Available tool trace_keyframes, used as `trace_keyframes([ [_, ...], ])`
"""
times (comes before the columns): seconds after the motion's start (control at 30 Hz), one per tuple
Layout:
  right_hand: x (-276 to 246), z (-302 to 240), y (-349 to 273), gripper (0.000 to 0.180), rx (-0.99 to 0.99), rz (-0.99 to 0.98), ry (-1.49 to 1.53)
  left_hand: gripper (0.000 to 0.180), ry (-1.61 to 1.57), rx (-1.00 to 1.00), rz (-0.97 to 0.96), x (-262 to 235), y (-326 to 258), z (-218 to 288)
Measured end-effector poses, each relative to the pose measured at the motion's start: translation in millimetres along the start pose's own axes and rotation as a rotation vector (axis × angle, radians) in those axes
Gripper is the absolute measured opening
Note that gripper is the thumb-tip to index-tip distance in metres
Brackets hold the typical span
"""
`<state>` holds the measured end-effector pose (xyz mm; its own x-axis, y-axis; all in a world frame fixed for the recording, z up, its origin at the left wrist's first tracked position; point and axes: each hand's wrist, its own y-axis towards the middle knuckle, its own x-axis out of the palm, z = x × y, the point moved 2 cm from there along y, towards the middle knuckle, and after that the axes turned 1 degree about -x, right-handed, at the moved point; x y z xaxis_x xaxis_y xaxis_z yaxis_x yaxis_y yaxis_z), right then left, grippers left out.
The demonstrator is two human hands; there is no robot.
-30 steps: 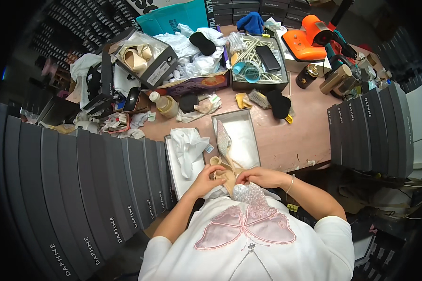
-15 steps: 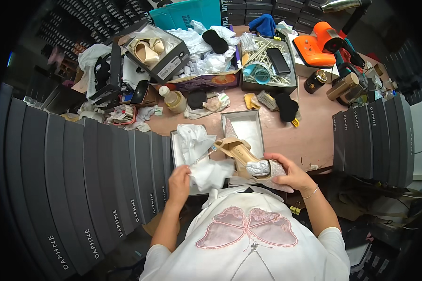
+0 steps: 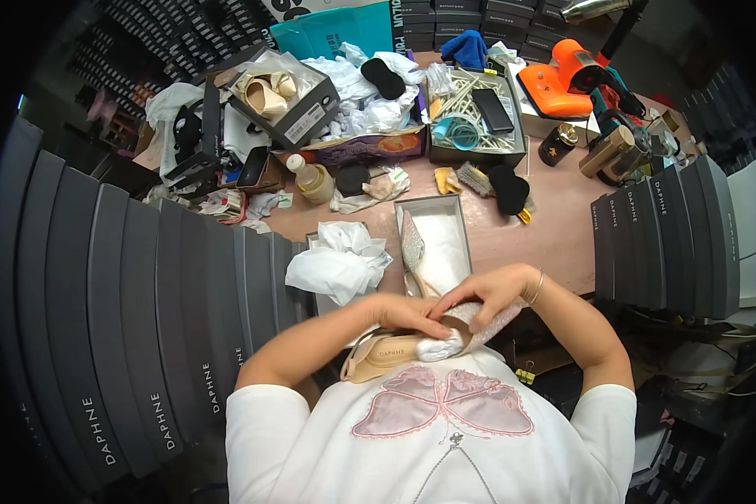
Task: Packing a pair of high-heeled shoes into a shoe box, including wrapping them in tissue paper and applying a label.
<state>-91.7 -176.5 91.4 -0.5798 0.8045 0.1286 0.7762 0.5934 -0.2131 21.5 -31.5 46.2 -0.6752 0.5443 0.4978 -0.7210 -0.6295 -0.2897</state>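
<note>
A beige pointed shoe with a glittery toe (image 3: 385,354) is held close against my white shirt, its open heel end toward the left. My right hand (image 3: 497,294) grips it around the toe, thumb by the opening. My left hand (image 3: 405,314) reaches across, its fingers on a wad of white paper (image 3: 439,346) at the toe opening; its fingertips are partly hidden. The matching shoe (image 3: 412,244) lies in an open grey shoebox (image 3: 466,235) just beyond my hands. Crumpled white tissue (image 3: 338,269) rests on another box part to the left.
Upright rows of grey shoeboxes wall in both sides, left (image 3: 147,319) and right (image 3: 659,231). At the back stand a box of sticks with a phone (image 3: 491,109), a tissue-filled carton (image 3: 370,144), a bottle (image 3: 311,179) and an orange device (image 3: 554,88).
My left hand has let go of the white tissue and moved right to the shoe's toe. The shoe has come closer to my chest and turned, its heel end swinging left.
</note>
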Motion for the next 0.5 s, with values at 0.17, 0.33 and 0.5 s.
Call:
trace_keyframes([
  [0.17, 58, -36, 17, 0.042, -0.036, 0.487, -1.089, 0.051, -0.638, 0.192, 0.335, 1, -26, -44],
  [0.33, 92, -10, 49, 0.035, 0.073, 0.670, -1.295, 0.050, -0.991, 0.366, 0.454, -4, -47, -68],
  [0.5, 71, 15, 62, 0.045, 0.240, 0.540, -0.870, 0.045, -1.079, 0.415, 0.562, -22, -50, -97],
])
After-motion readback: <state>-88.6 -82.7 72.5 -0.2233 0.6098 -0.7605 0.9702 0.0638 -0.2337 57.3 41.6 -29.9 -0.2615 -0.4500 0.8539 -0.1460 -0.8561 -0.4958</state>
